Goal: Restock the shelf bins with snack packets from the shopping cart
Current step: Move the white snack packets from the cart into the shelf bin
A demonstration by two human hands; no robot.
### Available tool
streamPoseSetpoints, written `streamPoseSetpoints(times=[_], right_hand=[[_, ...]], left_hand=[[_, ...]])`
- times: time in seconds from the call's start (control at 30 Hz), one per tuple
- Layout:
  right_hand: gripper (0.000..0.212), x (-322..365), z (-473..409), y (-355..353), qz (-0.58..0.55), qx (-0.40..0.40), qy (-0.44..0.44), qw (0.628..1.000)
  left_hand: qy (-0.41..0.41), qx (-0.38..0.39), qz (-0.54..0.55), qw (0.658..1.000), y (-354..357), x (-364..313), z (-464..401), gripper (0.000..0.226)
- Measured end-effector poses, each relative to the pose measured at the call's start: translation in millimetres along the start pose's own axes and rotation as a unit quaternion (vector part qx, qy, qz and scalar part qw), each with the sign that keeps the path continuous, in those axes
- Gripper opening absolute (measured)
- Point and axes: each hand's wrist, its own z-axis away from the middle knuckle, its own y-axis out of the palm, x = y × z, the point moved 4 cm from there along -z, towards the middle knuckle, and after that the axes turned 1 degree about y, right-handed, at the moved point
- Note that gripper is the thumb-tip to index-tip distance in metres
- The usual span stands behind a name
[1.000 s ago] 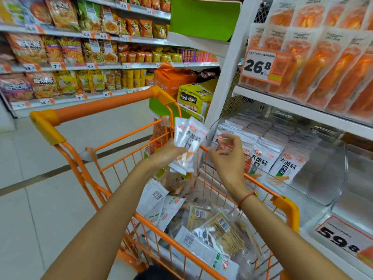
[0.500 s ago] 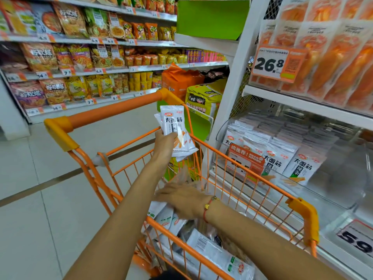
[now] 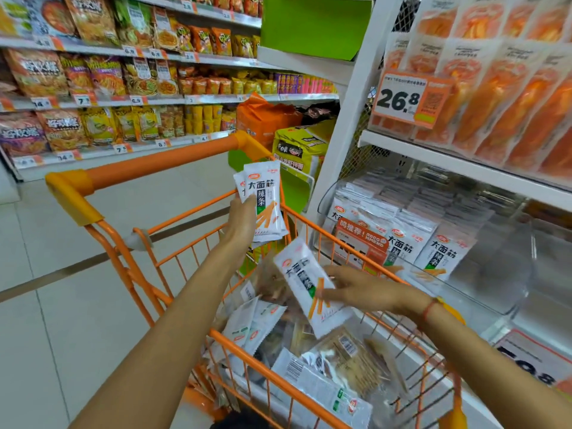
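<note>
Head view: left hand [image 3: 244,216] grips stacked packets [image 3: 266,201]; right hand [image 3: 356,289] pinches 1 packet [image 3: 305,283].

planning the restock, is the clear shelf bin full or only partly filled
Partly filled: white packets fill the clear bin's left part; its right side shows bare plastic.

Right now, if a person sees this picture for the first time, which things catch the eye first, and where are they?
First, the orange shopping cart in the middle, with snack packets inside. Above it, the left hand holds up a small stack of white packets, while the right hand lifts another white packet out of the cart. At the upper right, a big 26.8 price tag hangs before rows of orange packs, above the clear shelf bin.
</note>
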Motion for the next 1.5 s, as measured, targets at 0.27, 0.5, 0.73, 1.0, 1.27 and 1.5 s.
streamPoseSetpoints(times=[0.27, 0.5, 0.73, 1.0, 1.27, 1.5], right_hand=[[0.018, -5.8, 19.7, -3.0, -0.444, -0.104, 0.046, 0.889], [0.014, 11.0, -23.2, -9.7, -0.348, -0.337, 0.017, 0.875], [0.041, 11.8, -35.9, 3.7, -0.226, -0.450, -0.026, 0.864], [0.050, 20.9, -22.5, 2.7, -0.184, -0.441, 0.005, 0.879], [0.055, 14.8, 49.9, -38.1, -0.089, -0.563, -0.023, 0.821], [0.053, -34.5, 113.5, -72.4, -0.018, -0.677, 0.003, 0.735]], left_hand=[[0.014, 0.048, -0.099, 0.994, 19.0, 4.7, 14.9, 0.039], [-0.037, 0.132, -0.069, 0.988, 48.0, 16.5, 21.6, 0.035], [-0.044, 0.210, 0.037, 0.976, 63.5, 19.4, 29.8, 0.031], [-0.068, 0.263, 0.052, 0.961, 78.7, 25.8, 41.4, 0.032], [0.150, 0.273, -0.129, 0.941, 154.6, -43.1, 58.9, 0.035], [0.318, 0.407, -0.292, 0.805, 225.0, -73.0, 85.8, 0.053]])
